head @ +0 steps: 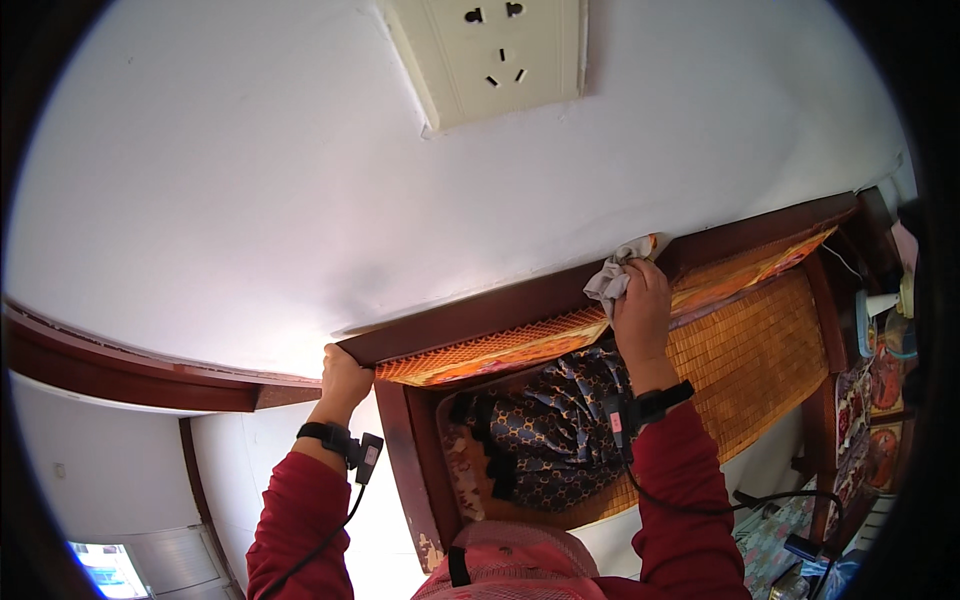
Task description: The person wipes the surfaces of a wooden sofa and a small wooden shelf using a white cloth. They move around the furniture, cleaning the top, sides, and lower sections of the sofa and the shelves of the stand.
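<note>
My right hand (643, 319) holds a crumpled light grey cloth (611, 279) on the dark wooden top rail (487, 307) of a bench or sofa back, close to the white wall. The rail's left corner is gripped by my left hand (345, 381). Orange patterned covers (502, 352) hang just below the rail. Under my right forearm, a dark patterned fabric (562, 435) lies bunched on the woven bamboo seat mat (750, 349).
A wall socket plate (506, 56) sits above the rail. Dark wood trim (127, 367) runs along the left. Various small items and a patterned cloth (780, 532) lie at the right. Black cables run from the bands on both wrists.
</note>
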Demonstrator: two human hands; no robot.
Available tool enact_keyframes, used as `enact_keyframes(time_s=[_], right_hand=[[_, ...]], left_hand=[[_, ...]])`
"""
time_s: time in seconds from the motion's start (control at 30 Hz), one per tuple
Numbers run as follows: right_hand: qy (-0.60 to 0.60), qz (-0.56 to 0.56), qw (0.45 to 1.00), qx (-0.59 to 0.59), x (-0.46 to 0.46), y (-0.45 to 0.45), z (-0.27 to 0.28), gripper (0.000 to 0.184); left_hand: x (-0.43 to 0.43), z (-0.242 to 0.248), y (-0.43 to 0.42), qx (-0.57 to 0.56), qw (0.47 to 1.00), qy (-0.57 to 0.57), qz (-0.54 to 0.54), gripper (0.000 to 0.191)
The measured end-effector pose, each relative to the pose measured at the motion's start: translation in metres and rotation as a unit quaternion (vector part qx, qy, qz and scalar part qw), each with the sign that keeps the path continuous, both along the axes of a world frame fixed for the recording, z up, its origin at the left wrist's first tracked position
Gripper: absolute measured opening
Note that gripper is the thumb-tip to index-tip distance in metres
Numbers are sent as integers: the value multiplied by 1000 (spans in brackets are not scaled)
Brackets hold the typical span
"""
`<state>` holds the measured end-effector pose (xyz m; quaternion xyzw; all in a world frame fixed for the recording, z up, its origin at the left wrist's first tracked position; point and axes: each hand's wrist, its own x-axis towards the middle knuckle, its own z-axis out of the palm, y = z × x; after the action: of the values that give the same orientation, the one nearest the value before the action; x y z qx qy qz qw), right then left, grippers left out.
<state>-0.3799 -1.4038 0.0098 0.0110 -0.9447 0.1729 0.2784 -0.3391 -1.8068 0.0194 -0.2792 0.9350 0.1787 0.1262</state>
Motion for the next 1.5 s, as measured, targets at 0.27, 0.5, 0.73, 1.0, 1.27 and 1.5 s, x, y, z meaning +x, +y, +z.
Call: enact_keyframes(time_s=[0.27,0.5,0.73,1.0,1.27,1.5], right_hand=[[-40,6,999,16,14,-82,-9,38],[46,204,978,7,27,-158,-12,20],[4,24,1000,15,3,-43,-16,21],[22,-59,998,28,13,-89,-27,32],[24,30,998,45,34,-224,-28,19],[50,181,982,14,61,-359,-31,24]], left_hand=[[-6,6,10,-54,998,-40,10,62],[-4,2,4,-54,998,-15,-7,60],[-2,-6,-3,-15,1000,2,-15,57],[-1,-1,-6,47,998,-7,-37,54],[9,-30,-31,136,984,27,-115,44],[68,-92,-72,362,886,235,-168,50]])
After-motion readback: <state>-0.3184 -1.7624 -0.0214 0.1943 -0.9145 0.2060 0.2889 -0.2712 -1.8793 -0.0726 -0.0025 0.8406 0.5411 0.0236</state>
